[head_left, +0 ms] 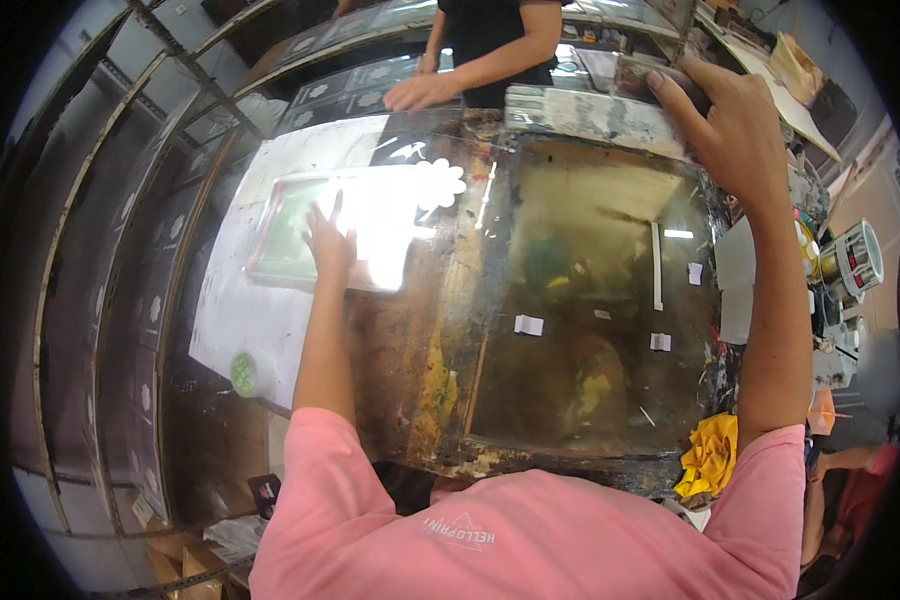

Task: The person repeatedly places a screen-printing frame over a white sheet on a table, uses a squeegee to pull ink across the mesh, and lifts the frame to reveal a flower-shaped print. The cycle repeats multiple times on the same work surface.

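My left hand lies with its fingers spread on a stack of clear plastic sheets, which looks pale green at its left end and glares brightly at its right. Under the stack is a large white sheet. A white flower shape shows at the stack's far right corner. Raised at the far right, my right hand has its thumb and fingers bent around a dark brownish edge or block, whose kind I cannot make out. A paint-stained pale bar runs beside it, along the far edge of a glass panel.
Small white tabs and a thin white strip lie on the glass. A green round container stands near left, a crumpled yellow cloth near right. Metal racks line the left. Across the table, another person's hand rests on printed sheets.
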Available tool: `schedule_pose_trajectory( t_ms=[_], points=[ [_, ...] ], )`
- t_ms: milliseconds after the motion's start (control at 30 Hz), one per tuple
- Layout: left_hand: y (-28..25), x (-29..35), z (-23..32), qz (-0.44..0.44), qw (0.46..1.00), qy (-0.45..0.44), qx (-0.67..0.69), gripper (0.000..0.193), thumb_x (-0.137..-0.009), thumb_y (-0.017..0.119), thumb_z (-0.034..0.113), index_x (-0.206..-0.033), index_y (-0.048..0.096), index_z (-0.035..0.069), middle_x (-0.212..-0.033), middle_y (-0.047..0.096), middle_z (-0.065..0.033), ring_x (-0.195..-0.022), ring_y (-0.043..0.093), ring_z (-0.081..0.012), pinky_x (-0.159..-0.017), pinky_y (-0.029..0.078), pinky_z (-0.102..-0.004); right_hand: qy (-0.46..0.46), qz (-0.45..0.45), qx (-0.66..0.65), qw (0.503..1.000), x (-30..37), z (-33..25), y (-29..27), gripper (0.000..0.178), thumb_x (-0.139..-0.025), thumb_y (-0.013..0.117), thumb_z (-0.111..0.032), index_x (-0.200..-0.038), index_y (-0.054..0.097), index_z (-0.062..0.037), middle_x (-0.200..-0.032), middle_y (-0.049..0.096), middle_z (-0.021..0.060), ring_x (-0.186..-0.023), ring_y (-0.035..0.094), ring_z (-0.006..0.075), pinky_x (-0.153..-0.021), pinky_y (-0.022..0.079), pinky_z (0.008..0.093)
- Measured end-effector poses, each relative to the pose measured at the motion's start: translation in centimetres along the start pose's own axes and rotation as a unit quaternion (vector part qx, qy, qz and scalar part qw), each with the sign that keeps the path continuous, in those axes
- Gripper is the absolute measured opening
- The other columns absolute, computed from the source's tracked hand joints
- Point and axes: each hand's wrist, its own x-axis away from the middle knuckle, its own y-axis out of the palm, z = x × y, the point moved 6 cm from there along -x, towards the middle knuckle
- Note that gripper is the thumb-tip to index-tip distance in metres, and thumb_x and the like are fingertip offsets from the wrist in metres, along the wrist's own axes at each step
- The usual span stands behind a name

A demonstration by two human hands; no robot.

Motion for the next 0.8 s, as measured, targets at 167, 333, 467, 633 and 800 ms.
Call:
schedule_pose_trajectory(
  t_ms=[167, 333, 467, 633, 800],
  points=[
    [0.6, 7.9, 0.8, -0.079, 0.984, 0.102, -0.124, 0.050, -0.106, 0.057, 0.034, -0.148, 0.061, 0.009, -0.167, 0.042, -0.0238, -0.157, 0.032, -0.0464, -0.123, 0.013, -0.0779, 0.022, -0.027, 0.057, 0.998, 1.4, -0.3, 0.4, 0.049, -0.099, 0.064, -0.049, -0.091, 0.074, -0.0021, -0.081, 0.070, 0.0194, -0.076, 0.062, 0.0407, -0.083, 0.043, 0.0455],
    [-0.3, 10.0, 2.3, -0.075, 0.990, 0.104, -0.050, 0.036, -0.111, 0.046, 0.033, -0.118, 0.070, 0.007, -0.147, 0.061, -0.0200, -0.144, 0.050, -0.0403, -0.123, 0.018, -0.0762, -0.024, 0.039, 0.038, 0.998, 2.3, -0.7, 0.1, 0.052, -0.101, 0.064, -0.051, -0.089, 0.071, -0.0012, -0.083, 0.070, 0.0193, -0.078, 0.062, 0.0393, -0.084, 0.042, 0.0442],
    [-4.3, 6.5, 3.2, -0.058, 0.990, 0.103, 0.073, 0.043, -0.112, 0.042, 0.038, -0.112, 0.072, 0.006, -0.120, 0.074, -0.0187, -0.121, 0.067, -0.0380, -0.120, 0.029, -0.0691, 0.006, -0.012, 0.048, 0.999, 1.5, -0.2, 0.5, 0.047, -0.101, 0.065, -0.047, -0.093, 0.071, -0.0007, -0.088, 0.070, 0.0211, -0.083, 0.058, 0.0415, -0.086, 0.044, 0.0474],
    [-3.1, 9.8, 12.1, -0.265, 0.949, 0.155, 0.079, 0.068, -0.112, 0.034, 0.061, -0.144, 0.066, 0.010, -0.137, 0.070, -0.0228, -0.133, 0.062, -0.0392, -0.123, 0.028, -0.0621, -0.024, 0.022, 0.038, 0.999, 0.5, -0.2, 0.2, 0.052, -0.099, 0.066, -0.053, -0.099, 0.075, -0.0011, -0.087, 0.072, 0.0209, -0.081, 0.062, 0.0427, -0.084, 0.045, 0.0483],
    [-0.4, 18.2, 24.5, -0.202, 0.912, 0.341, 0.106, 0.127, -0.078, 0.055, 0.097, -0.158, 0.049, -0.001, -0.170, 0.036, -0.0259, -0.159, 0.031, -0.0451, -0.129, 0.007, -0.0676, -0.010, -0.005, 0.065, 0.998, 1.5, 0.6, 0.8, 0.054, -0.098, 0.066, -0.055, -0.088, 0.074, -0.0020, -0.079, 0.070, 0.0197, -0.078, 0.066, 0.0388, -0.081, 0.046, 0.0481]
  ],
)
